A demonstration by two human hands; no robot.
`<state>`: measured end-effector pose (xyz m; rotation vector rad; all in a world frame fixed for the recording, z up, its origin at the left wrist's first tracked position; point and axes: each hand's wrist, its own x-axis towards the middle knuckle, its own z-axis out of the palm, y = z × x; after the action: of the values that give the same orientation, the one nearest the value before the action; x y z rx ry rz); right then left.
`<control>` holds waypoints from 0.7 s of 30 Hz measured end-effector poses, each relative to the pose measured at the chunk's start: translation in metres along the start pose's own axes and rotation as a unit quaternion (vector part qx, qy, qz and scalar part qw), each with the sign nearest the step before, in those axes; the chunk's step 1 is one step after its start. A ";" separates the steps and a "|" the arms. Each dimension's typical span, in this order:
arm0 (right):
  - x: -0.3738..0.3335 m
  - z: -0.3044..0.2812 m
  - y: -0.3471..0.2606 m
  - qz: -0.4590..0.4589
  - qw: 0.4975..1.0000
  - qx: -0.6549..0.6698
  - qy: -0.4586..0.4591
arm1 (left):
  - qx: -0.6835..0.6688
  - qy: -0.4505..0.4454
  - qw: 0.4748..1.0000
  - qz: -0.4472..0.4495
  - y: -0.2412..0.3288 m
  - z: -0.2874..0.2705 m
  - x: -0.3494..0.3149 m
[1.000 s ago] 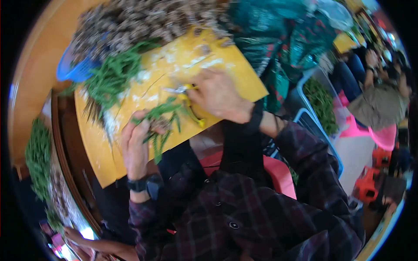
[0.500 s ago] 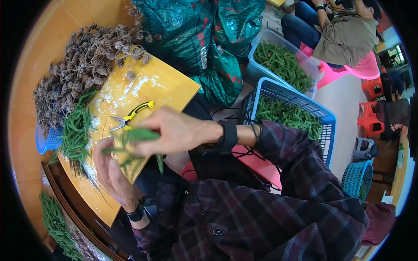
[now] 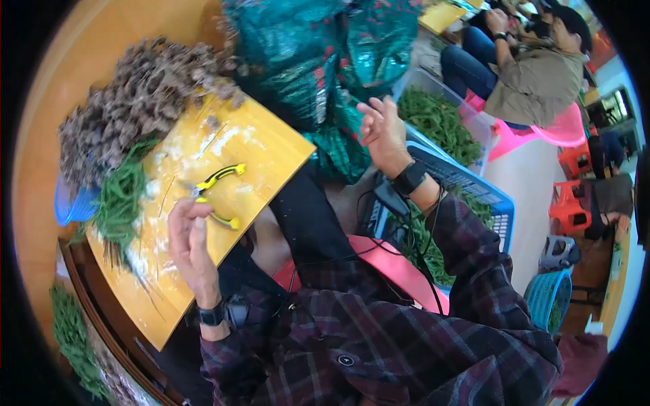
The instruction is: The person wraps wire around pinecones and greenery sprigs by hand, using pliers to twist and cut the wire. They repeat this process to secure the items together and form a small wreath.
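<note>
My left hand (image 3: 191,247) is over the yellow table board (image 3: 267,159), its fingers loosely curled and the thumb apart, with nothing visible in it. Just beyond its fingertips lie yellow-and-black pliers (image 3: 220,177), handles spread. Out to the right, my right hand (image 3: 384,139) is raised with spread fingers and holds nothing. It hovers between the dark green plastic bags (image 3: 291,68) and the blue basket (image 3: 497,196) of green sprigs. A bunch of green artificial-looking sprigs (image 3: 122,199) with thin stems rests on the board's left side.
Brown dried-looking cones (image 3: 145,101) are heaped at the far left, above a blue basket (image 3: 73,203). A clear bin (image 3: 484,145) holds more green sprigs (image 3: 437,122). Beyond it a person (image 3: 538,81) sits on a pink chair (image 3: 565,128). White residue streaks the board.
My right hand has moved right, away from the left hand and board, and the green sprigs it held are gone from it. My left hand has shifted slightly right, near the pliers.
</note>
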<state>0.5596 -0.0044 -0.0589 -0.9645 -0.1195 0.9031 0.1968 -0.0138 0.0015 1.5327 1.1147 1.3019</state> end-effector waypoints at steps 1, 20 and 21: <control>-0.012 0.015 0.008 0.029 0.996 -0.031 -0.073 | -0.011 -0.002 1.000 -0.019 0.000 0.003 0.001; -0.032 0.224 0.129 -0.437 0.449 -0.670 -0.398 | -0.155 0.019 0.984 -0.087 -0.037 -0.030 0.011; -0.038 0.227 0.133 -0.451 0.461 -0.638 -0.421 | -0.153 0.019 0.984 -0.089 -0.038 -0.031 0.012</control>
<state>0.3486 0.1510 -0.0129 -1.3857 -2.2590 -0.0260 0.1627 0.0091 -0.0271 1.1609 0.9985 1.3138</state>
